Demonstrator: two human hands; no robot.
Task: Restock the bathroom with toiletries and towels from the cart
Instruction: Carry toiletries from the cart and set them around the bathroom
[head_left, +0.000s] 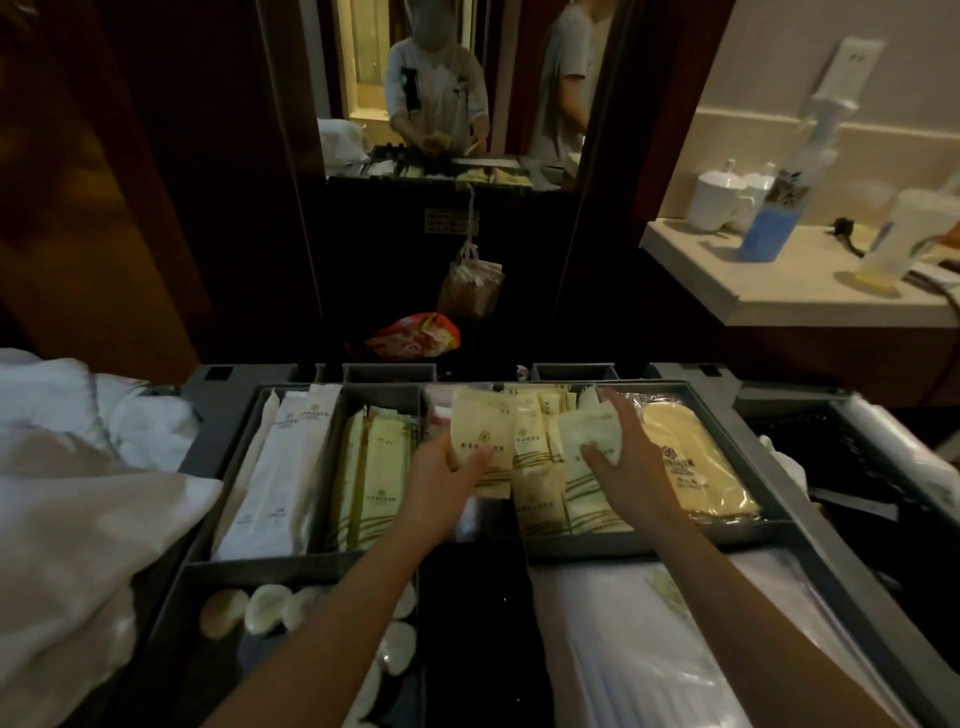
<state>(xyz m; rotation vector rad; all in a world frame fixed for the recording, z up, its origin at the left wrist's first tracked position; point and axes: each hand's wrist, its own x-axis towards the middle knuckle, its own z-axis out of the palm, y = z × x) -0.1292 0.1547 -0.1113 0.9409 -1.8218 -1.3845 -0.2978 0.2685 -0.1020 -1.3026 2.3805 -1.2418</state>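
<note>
The grey cart tray in front of me has several compartments of toiletry packets. My left hand grips a cream packet with a flower logo, lifted over the middle compartment. Over the cream packets lying in the compartment to the right, my right hand pinches a pale packet between thumb and fingers. White long packets fill the left compartment. Yellow slippers in plastic lie at the right. White towels are heaped at the cart's left.
Round wrapped soaps lie in the near left compartment. Clear plastic bags lie at near right. The bathroom counter at right holds cups and bottles. A mirror faces me. A hanging bag and a red bag are behind the cart.
</note>
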